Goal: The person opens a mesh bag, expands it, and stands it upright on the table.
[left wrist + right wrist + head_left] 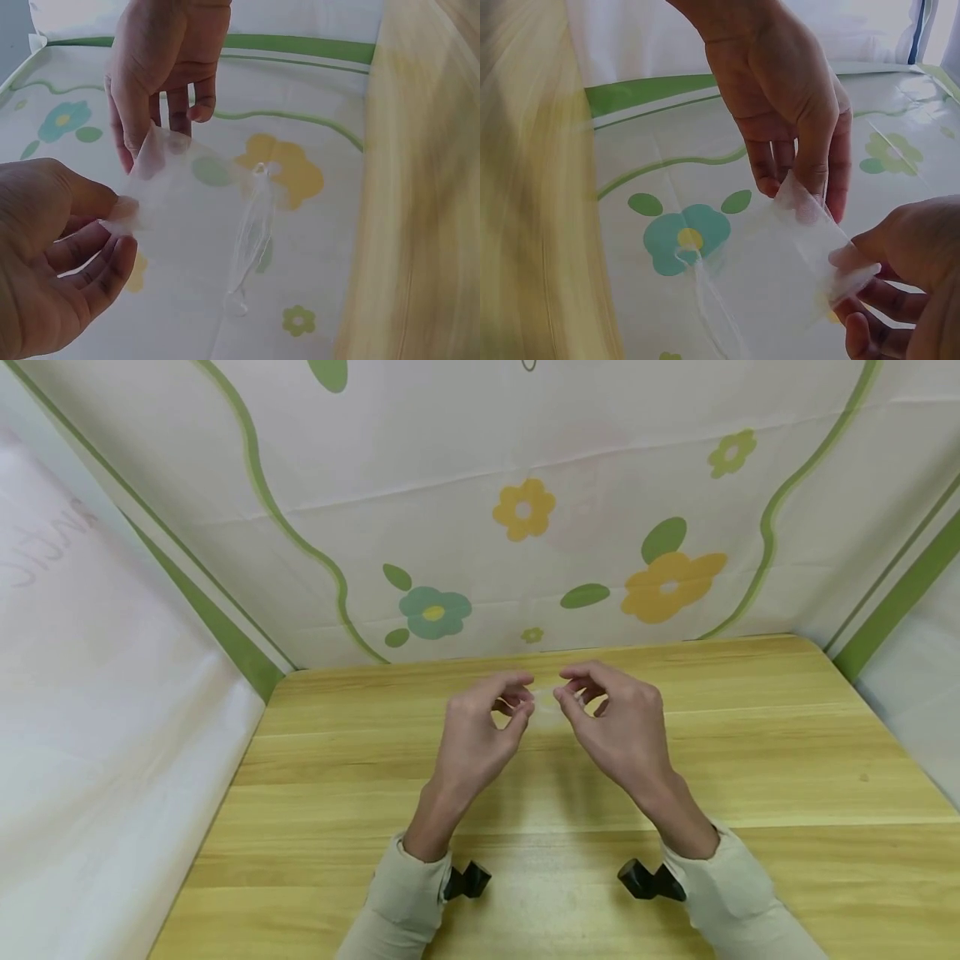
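Observation:
Between the two hands hangs a thin translucent bag (pixel 195 202), pale and see-through, also visible in the right wrist view. My left hand (pixel 476 727) pinches one upper corner between thumb and fingers. The opposite corner is pinched by my right hand (pixel 618 722), its other fingers loosely bent. At the bag's lower edge, a narrow gathered opening has a small loop at each end. From the head view the bag is only a faint blur between the fingertips, held above the wooden table (pixel 330 827).
Behind the table's back edge stands a white cloth screen (pixel 450 460) with printed flowers and green wavy lines. Similar white cloth panels (pixel 97 735) close off the left and right sides. Black wrist mounts (pixel 468 881) stick out inward from the light sleeves.

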### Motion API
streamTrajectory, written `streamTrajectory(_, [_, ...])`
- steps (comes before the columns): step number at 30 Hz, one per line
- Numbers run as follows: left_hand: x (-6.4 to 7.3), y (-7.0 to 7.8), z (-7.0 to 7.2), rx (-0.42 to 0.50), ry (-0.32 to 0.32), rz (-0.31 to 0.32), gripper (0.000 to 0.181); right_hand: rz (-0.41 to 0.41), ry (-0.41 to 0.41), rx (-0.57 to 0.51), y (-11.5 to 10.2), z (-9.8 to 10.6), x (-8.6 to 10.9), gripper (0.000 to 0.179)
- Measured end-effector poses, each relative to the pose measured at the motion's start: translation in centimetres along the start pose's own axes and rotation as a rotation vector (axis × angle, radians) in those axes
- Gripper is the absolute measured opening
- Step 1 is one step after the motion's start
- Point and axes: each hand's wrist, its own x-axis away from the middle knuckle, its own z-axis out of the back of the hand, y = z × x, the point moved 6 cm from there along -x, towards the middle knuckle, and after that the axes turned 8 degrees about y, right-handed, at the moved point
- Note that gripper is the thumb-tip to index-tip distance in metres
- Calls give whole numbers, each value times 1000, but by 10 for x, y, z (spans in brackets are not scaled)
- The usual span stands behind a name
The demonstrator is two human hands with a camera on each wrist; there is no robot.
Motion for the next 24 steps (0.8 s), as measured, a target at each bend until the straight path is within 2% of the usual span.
streamTrajectory(5, [0, -2, 3, -35, 51, 11, 8, 22, -20, -23, -1, -2, -1, 12])
streamTrajectory(9, [0, -2, 4, -42, 77, 17, 4, 26, -45, -49, -3, -3, 0, 10])
streamTrajectory(19, [4, 3, 4, -20, 169, -32, 4, 59, 90, -79, -6, -1, 4, 13])
streamTrajectory(22, [4, 2, 4, -1, 191, -35, 3, 60, 86, -83, -6, -1, 4, 14])
streamTrajectory(24, [4, 1, 6, 5, 210, -31, 4, 47, 53, -75, -6, -1, 3, 16])
